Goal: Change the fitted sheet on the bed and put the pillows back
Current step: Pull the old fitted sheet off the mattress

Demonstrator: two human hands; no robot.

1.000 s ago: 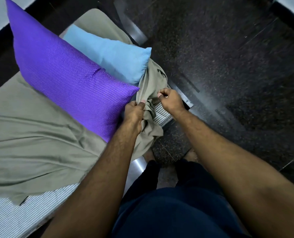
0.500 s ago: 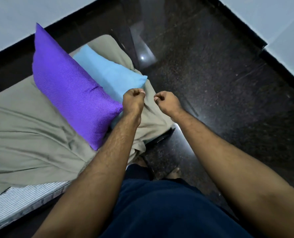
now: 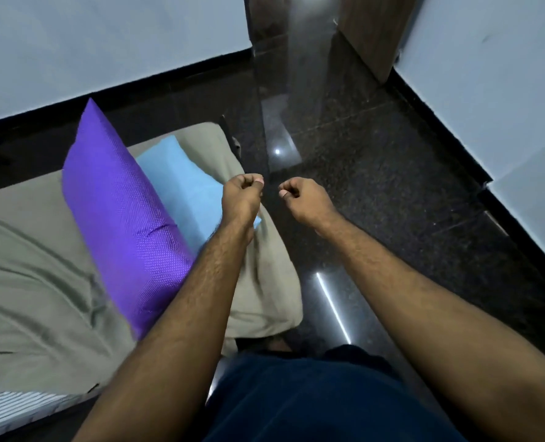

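An olive-green fitted sheet (image 3: pixel 35 282) covers the low mattress and hangs over its near corner (image 3: pixel 264 298). The striped mattress (image 3: pixel 13 406) shows bare at the lower left. A purple pillow (image 3: pixel 121 218) leans on the sheet, with a light blue pillow (image 3: pixel 185 186) behind it. My left hand (image 3: pixel 242 194) hovers above the corner, its fingers curled with nothing in them. My right hand (image 3: pixel 299 196) is just to its right over the floor, also curled and holding nothing. Neither hand touches the sheet.
Dark polished stone floor (image 3: pixel 376 186) surrounds the mattress. White walls with a black skirting (image 3: pixel 456 129) run behind and to the right. A wooden door (image 3: pixel 370 30) stands at the top. My dark blue trousers (image 3: pixel 312 397) fill the bottom.
Both hands gripped the sheet's corner at the mattress edge, then let go and rose. The sheet now hangs over the corner, hiding the striped mattress there. The view has tilted up.
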